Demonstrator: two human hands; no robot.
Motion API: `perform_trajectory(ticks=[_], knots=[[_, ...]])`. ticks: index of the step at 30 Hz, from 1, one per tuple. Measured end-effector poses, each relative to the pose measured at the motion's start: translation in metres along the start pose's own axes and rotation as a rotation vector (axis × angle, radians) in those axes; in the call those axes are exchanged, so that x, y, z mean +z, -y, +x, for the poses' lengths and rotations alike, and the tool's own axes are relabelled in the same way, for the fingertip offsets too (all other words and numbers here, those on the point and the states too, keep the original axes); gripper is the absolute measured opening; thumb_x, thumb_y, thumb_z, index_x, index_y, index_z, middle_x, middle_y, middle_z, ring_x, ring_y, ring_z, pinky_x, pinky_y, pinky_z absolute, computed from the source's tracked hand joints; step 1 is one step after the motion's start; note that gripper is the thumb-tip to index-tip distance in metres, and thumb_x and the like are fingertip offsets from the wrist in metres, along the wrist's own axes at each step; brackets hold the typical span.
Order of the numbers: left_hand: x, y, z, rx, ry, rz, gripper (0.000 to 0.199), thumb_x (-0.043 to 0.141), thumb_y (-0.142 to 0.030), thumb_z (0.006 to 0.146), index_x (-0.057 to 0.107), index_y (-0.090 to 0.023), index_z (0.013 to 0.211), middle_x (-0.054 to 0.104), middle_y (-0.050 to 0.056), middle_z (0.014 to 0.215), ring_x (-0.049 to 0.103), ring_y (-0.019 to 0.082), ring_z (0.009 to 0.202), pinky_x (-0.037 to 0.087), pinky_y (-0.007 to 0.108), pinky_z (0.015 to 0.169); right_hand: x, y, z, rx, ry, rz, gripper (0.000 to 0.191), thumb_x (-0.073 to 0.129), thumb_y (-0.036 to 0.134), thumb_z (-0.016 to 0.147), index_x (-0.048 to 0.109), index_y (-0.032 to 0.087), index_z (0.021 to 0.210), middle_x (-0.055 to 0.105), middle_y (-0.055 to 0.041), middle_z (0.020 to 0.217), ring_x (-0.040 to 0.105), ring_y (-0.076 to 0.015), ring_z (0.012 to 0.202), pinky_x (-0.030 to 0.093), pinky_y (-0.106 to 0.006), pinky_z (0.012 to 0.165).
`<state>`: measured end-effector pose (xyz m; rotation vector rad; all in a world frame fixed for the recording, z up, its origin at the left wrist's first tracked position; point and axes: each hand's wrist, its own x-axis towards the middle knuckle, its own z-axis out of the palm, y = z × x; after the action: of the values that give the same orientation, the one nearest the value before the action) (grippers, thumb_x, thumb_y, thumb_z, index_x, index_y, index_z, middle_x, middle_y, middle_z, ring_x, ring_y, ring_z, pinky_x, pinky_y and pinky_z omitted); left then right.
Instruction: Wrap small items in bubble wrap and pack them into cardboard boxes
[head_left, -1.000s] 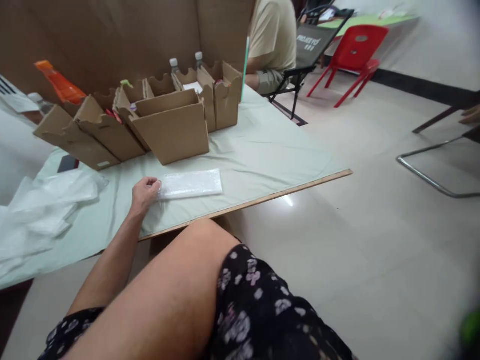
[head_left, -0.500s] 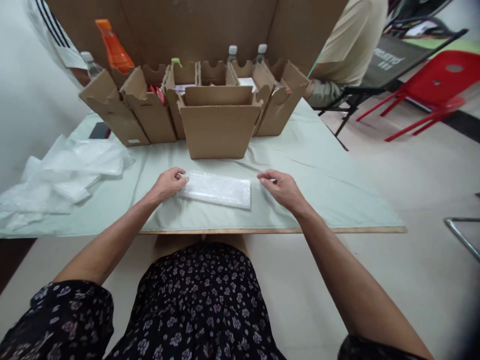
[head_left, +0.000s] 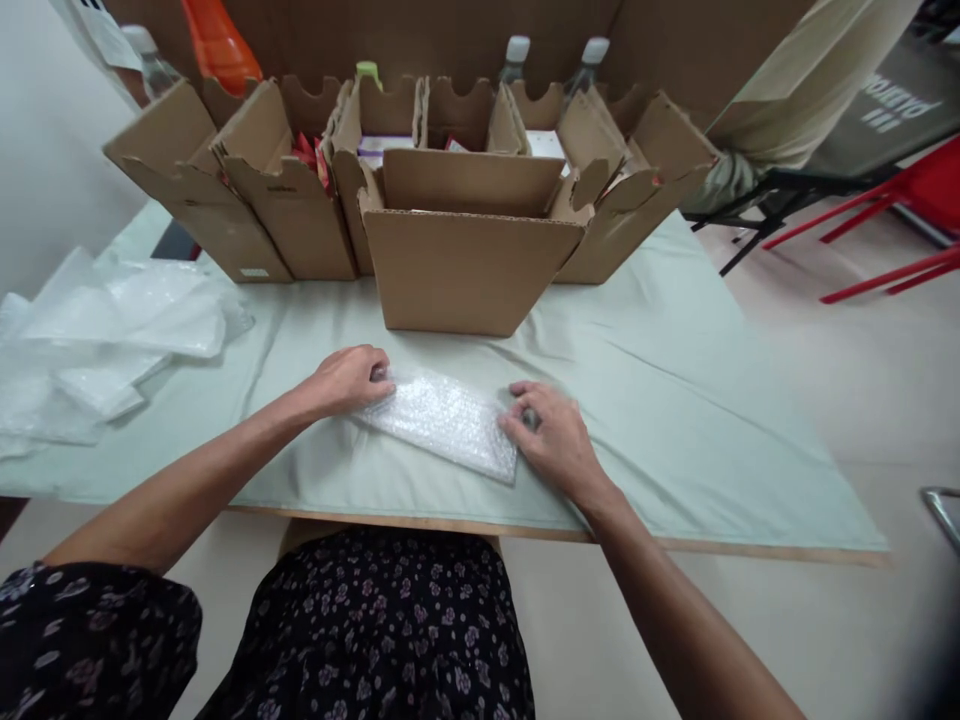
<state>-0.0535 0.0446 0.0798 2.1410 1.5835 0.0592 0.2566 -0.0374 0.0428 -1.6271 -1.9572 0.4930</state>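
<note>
"What is taking up the most room?"

"The cloth-covered table (head_left: 720, 400), with a row of cardboard bins (head_left: 289, 220) standing side by side along its far part."

"And after those?"

"A loose heap of bubble wrap (head_left: 127, 340) is lying toward the left end, and one cardboard box (head_left: 457, 270) is standing alone in front of the row, its open top facing up."

"How are the arms lying?"

"The left forearm (head_left: 225, 465) is slanting in low from the lower left, nearly in line with its wrist. The right forearm (head_left: 675, 600) is rising more steeply from the lower right, its wrist bending a little inward."

"Where is the piece they are working on?"

"A flat bubble-wrap piece (head_left: 450, 425) is lying on the cloth between the hands, just in front of that single box, its right end sitting nearer the table's front edge than its left."

"What is the left hand (head_left: 352, 380) doing?"

"It is pinching the left end between thumb and forefinger, its back turning upward and the other fingers curling under."

"And the right hand (head_left: 551, 435)?"

"It is curving over the right end, knuckles up, the index finger (head_left: 525, 388) pointing out above the thumb (head_left: 511, 428). The fingertips are sitting right at the edge; I cannot tell whether they are gripping it."
</note>
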Motion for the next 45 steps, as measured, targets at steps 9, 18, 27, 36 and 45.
perform_trajectory(ticks=[9, 18, 27, 36, 45], knots=[[-0.016, -0.003, 0.02, 0.11, -0.157, -0.301, 0.021, 0.061, -0.03, 0.079, 0.065, -0.019, 0.096, 0.063, -0.001, 0.076, 0.058, 0.016, 0.069, 0.044, 0.029, 0.066, 0.001, 0.054, -0.045, 0.248, 0.214, 0.526, 0.055, 0.058, 0.033, 0.096, 0.05, 0.02, 0.149, 0.058, 0.005, 0.072, 0.058, -0.0124, 0.059, 0.048, -0.026, 0.059], [0.036, -0.019, -0.035, 0.633, -0.502, -0.142, 0.022, 0.06, -0.022, 0.097, 0.064, -0.017, 0.118, 0.072, 0.008, 0.104, 0.065, 0.024, 0.1, 0.053, 0.043, 0.091, 0.011, 0.066, -0.052, 0.189, 0.346, 0.43, 0.031, 0.056, 0.033, 0.097, 0.079, 0.022, 0.115, 0.08, -0.0075, 0.097, 0.073, -0.0196, 0.081, 0.06, -0.034, 0.075], [0.075, -0.029, -0.108, 0.686, -0.352, -0.1, 0.038, 0.068, -0.022, 0.087, 0.061, -0.013, 0.123, 0.072, 0.015, 0.111, 0.064, 0.03, 0.107, 0.054, 0.051, 0.096, 0.003, 0.067, -0.046, 0.39, 0.522, 0.673, 0.036, 0.06, 0.042, 0.094, 0.072, 0.018, 0.118, 0.073, -0.0022, 0.073, 0.074, -0.0181, 0.072, 0.06, -0.031, 0.07], [0.069, -0.026, -0.096, 0.662, -0.455, -0.288, 0.015, 0.058, -0.009, 0.093, 0.067, -0.016, 0.103, 0.075, 0.006, 0.089, 0.071, 0.02, 0.087, 0.059, 0.039, 0.084, -0.007, 0.058, -0.056, -0.253, 0.294, -0.065, 0.051, 0.066, 0.026, 0.092, 0.055, 0.021, 0.142, 0.071, -0.0141, 0.117, 0.069, -0.0259, 0.093, 0.058, -0.041, 0.076], [0.064, -0.023, -0.097, 0.682, -0.321, -0.272, 0.021, 0.071, -0.031, 0.09, 0.068, -0.018, 0.108, 0.077, 0.008, 0.097, 0.07, 0.024, 0.095, 0.057, 0.044, 0.089, -0.005, 0.054, -0.056, -0.439, 0.311, -0.184, 0.061, 0.055, 0.011, 0.092, 0.045, 0.023, 0.151, 0.046, -0.0198, 0.16, 0.05, -0.0349, 0.141, 0.052, -0.054, 0.102]])
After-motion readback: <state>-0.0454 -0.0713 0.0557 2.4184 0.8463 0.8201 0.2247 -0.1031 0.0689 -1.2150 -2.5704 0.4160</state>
